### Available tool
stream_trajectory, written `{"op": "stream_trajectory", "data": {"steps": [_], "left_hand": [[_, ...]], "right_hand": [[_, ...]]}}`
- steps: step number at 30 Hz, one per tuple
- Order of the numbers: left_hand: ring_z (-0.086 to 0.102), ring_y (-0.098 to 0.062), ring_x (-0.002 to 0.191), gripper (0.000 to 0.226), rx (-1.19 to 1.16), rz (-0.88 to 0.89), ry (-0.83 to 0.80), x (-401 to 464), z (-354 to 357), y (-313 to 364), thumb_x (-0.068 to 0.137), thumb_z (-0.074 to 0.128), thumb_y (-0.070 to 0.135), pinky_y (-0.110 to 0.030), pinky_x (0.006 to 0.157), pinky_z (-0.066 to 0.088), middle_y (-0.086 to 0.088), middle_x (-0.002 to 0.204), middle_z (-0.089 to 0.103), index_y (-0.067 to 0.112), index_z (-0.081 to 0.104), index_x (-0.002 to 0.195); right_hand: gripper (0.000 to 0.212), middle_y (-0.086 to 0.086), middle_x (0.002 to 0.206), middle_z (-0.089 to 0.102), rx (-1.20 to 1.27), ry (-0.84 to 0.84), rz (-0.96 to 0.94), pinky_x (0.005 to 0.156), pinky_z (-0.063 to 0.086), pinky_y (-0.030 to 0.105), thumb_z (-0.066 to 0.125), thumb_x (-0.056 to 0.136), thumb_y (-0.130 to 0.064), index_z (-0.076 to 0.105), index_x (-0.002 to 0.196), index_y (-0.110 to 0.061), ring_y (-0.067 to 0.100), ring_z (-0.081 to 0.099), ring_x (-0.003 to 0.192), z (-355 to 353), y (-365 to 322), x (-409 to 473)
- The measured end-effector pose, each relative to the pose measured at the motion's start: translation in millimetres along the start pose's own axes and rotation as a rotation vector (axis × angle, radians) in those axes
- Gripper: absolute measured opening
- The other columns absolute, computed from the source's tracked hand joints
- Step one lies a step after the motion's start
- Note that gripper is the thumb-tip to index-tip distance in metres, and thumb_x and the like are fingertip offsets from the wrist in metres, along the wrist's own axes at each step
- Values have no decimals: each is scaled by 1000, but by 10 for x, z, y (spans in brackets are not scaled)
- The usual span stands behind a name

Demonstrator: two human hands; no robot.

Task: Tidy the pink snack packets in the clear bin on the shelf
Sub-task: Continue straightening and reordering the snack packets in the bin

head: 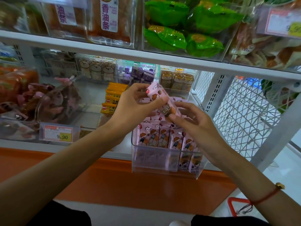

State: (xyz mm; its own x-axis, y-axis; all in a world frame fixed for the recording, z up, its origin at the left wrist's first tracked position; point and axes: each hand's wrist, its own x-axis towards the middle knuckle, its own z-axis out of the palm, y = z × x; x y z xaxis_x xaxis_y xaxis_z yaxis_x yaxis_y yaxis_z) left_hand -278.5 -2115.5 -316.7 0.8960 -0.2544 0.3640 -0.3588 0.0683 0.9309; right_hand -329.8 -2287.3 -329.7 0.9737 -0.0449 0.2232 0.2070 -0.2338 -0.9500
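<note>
A clear bin (153, 167) juts over the front edge of the lower shelf, filled with several upright pink snack packets (175, 139) printed with a cartoon child. Above the bin I hold one more pink packet (156, 93), tilted, between both hands. My left hand (135, 105) grips its upper end with thumb and fingers. My right hand (193, 123) pinches its lower end, where the print turns dark. More pink packets lie flat at the back of the bin, partly hidden by my hands.
Yellow-orange packets (112, 98) stand left of the bin, and a bin of dark pink bags (53, 101) with a 9.90 price tag (58, 134) lies further left. Bear-print boxes (176, 80) sit behind. Green bags (184, 25) fill the upper shelf. A white wire panel (241, 111) is at right.
</note>
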Motion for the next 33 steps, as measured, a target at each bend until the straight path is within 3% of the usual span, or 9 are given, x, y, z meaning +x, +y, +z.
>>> {"op": "stream_trajectory", "data": {"steps": [5, 9, 11, 14, 17, 21, 23, 26, 33], "left_hand": [[70, -4, 84, 35, 58, -4, 21, 26, -22, -5, 75, 70, 41, -17, 63, 56, 7, 101, 67, 23, 57, 103], [69, -7, 90, 38, 99, 14, -38, 61, -72, -33, 87, 66, 18, -18, 67, 56, 3, 111, 63, 27, 50, 120], [67, -9, 95, 40, 174, 76, -83, 77, -107, 9, 88, 64, 13, -21, 73, 57, 8, 110, 63, 30, 51, 121], [65, -2, 96, 33, 308, 152, -156, 106, -174, 84, 85, 66, 14, -20, 78, 56, 16, 104, 64, 32, 56, 111], [65, 1, 94, 32, 397, 113, -309, 132, -203, 124, 84, 67, 16, -14, 75, 55, 16, 107, 61, 39, 55, 104], [62, -3, 95, 31, 619, 52, -472, 166, -113, 52, 87, 66, 19, -18, 74, 54, 6, 123, 54, 37, 52, 108], [55, 2, 96, 35, 823, 91, -501, 183, -45, -39, 87, 65, 24, -13, 76, 47, 5, 124, 55, 32, 51, 118], [49, -7, 112, 45, 1164, 224, -533, 202, 52, -160, 84, 67, 38, -23, 88, 42, 7, 130, 53, 31, 52, 126], [52, -13, 113, 38, 1347, 493, -506, 192, 83, -261, 77, 65, 59, -34, 94, 42, 11, 119, 61, 37, 63, 109]], "right_hand": [[36, 3, 108, 68, 24, 81, 84, 88, 53, 35, 59, 82, -41, 61, 112, -22, 17, 68, 94, -38, 40, 34], [27, -6, 100, 71, -77, 58, 25, 71, 51, 17, 62, 83, -34, 62, 108, -24, 4, 67, 86, -49, 66, 36], [33, -11, 109, 66, -298, 50, -63, 79, 49, 14, 66, 84, -30, 60, 115, -23, 1, 62, 94, -74, 93, 39], [47, -7, 126, 53, -784, 48, -199, 97, 41, 27, 66, 86, -27, 50, 130, -24, 8, 48, 115, -120, 183, 18], [43, 0, 125, 54, -1003, -60, -231, 88, 35, 26, 61, 88, -29, 54, 130, -23, 12, 42, 116, -130, 261, -8], [42, 0, 122, 56, -1059, -74, -250, 83, 32, 26, 60, 87, -27, 55, 129, -23, 14, 41, 117, -140, 273, 0], [42, 1, 121, 58, -1051, -80, -253, 85, 34, 27, 61, 87, -27, 56, 129, -22, 15, 42, 117, -138, 268, -6], [42, -1, 119, 59, -1055, -69, -265, 84, 32, 25, 63, 87, -26, 56, 129, -22, 14, 43, 115, -136, 272, -8], [41, -2, 122, 59, -1128, -35, -325, 92, 38, 27, 66, 85, -28, 59, 126, -22, 15, 43, 117, -150, 253, -29]]}}
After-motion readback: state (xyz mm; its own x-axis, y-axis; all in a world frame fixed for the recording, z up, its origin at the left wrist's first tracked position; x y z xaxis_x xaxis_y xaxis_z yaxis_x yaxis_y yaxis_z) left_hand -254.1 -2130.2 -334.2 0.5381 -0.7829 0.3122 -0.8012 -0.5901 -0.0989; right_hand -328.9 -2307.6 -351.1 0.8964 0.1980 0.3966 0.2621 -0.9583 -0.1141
